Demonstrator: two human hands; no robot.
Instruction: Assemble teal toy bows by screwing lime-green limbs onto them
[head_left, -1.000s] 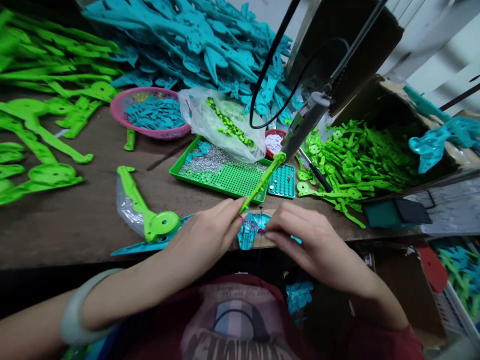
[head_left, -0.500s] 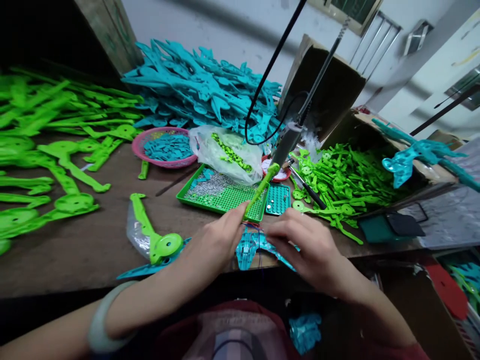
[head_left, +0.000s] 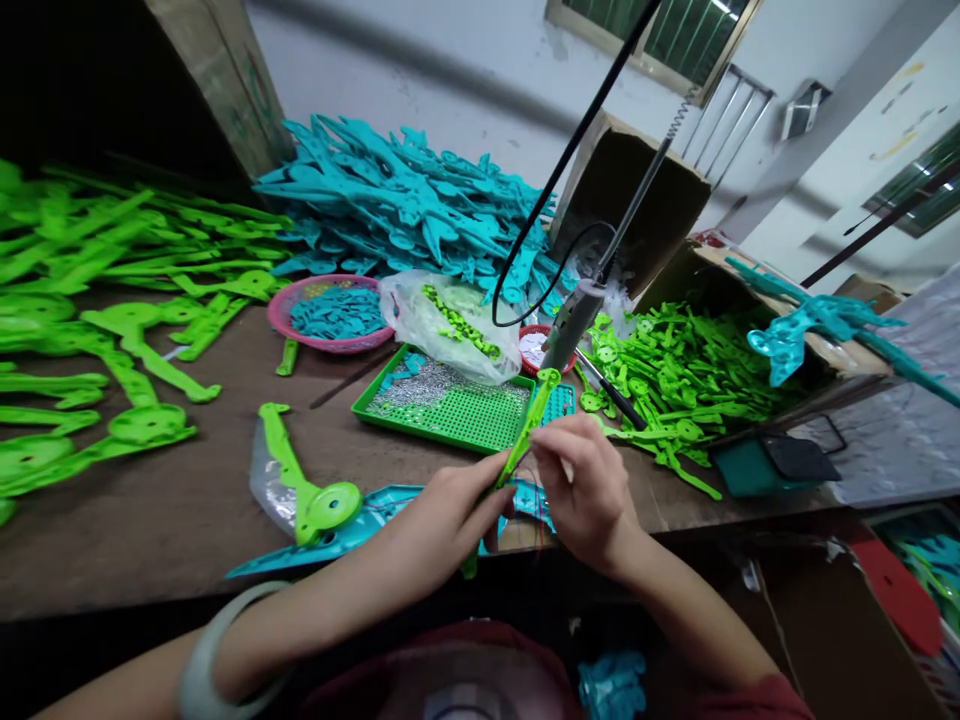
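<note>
My left hand (head_left: 469, 500) is closed around a slim lime-green plastic part (head_left: 537, 415), which slants up toward the right. My right hand (head_left: 585, 485) is pinched against the same part near its middle; fine red and dark wires (head_left: 538, 525) hang between the hands. What the right fingertips grip is too small to make out. Below and behind the hands lies a turquoise plastic piece (head_left: 390, 497), partly hidden by my left hand and forearm. Resting over its left end is another green part with a round disc (head_left: 332, 507) and a clear plastic sheet.
Beyond the hands is a green perforated tray (head_left: 480, 430) with small metal bits. Near it are a pink basket (head_left: 279, 318) of turquoise pieces, a plastic bag (head_left: 401, 300) and a hanging electric screwdriver (head_left: 574, 322). Green (head_left: 90, 240) and turquoise (head_left: 405, 200) parts are heaped behind.
The green part in my left hand has come lower and turned slightly. My right hand has moved up and in against it. The whole view has tilted up a little.
</note>
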